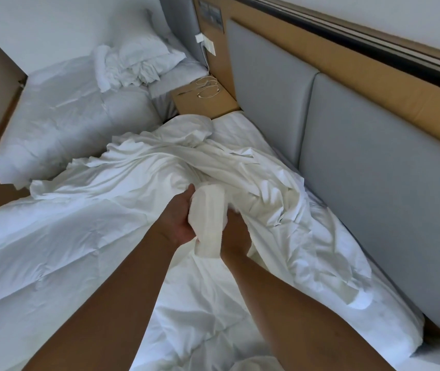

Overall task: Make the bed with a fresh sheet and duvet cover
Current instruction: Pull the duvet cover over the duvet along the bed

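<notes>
My left hand (178, 214) is wrapped round a gathered wad of what I take to be the duvet cover (208, 218), bunched to feed it along. My right hand (236, 232) presses in beside it, fingers buried in folds so I cannot tell their grip. The rest trails crumpled over the bed (243, 132) toward the headboard (374, 170), not yet spread; beyond, the second bed (60, 116) holds heaped linen (122, 68).

On bed (243, 132) lies duvet cover (143, 172), headboard (374, 162) rt.
</notes>
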